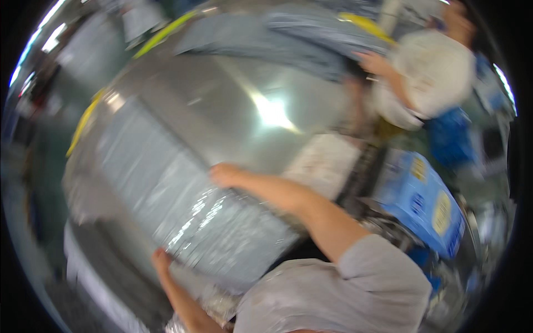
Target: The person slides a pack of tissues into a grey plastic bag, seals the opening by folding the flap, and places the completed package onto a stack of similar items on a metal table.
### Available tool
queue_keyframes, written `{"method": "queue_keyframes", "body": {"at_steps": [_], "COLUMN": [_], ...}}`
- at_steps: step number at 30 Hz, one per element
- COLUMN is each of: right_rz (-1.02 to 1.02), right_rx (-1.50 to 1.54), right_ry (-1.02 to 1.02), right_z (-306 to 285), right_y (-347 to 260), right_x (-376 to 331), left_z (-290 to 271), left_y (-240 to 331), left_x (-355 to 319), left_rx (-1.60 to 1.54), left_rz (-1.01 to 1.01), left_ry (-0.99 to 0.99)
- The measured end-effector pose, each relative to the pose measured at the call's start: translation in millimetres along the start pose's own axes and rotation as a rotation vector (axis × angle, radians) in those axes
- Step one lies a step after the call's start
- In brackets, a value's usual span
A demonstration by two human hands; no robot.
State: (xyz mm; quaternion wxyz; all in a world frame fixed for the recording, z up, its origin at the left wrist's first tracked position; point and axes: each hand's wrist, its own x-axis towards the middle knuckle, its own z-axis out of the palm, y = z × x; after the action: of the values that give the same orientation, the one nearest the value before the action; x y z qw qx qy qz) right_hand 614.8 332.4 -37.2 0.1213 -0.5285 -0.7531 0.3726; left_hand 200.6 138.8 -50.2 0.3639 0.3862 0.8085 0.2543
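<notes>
A long grey bundle wrapped in shiny clear plastic (183, 200) lies across a steel table (222, 100), blurred by motion. My left hand (162, 261) grips its near lower edge. My right hand (225, 175) lies on its far upper edge, with the arm reaching in from the right. Both hands hold the wrapped bundle between them.
Another person in white (427, 77) works at the far right with a hand on grey cloth (288, 33). A blue box with yellow labels (422, 200) stands at right. A white perforated sheet (325, 164) lies by my right arm. Yellow strips edge the table.
</notes>
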Motion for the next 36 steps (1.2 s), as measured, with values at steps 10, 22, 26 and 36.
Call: {"method": "queue_keyframes", "body": {"at_steps": [10, 22, 26, 36], "right_rz": [0.274, 0.895, 0.773, 0.190], "right_rx": [-0.936, -0.113, -0.496, -0.765], "right_ry": [-0.645, -0.549, -0.803, -0.555], "right_z": [-210.1, -298.2, -304.9, -273.1], "right_y": [140.7, 240.6, 225.1, 144.9], "right_x": [-286.2, -401.2, -401.0, -376.4], "left_z": [18.0, 91.7, 104.6, 194.1], "left_y": [66.0, 150.4, 144.3, 148.2], "left_x": [-83.0, -133.7, -148.8, -216.4], "left_rx": [0.305, 0.262, 0.307, 0.212], "left_rz": [0.259, 0.438, 0.438, 0.464], "left_ry": [0.257, -0.010, -0.111, -0.461]}}
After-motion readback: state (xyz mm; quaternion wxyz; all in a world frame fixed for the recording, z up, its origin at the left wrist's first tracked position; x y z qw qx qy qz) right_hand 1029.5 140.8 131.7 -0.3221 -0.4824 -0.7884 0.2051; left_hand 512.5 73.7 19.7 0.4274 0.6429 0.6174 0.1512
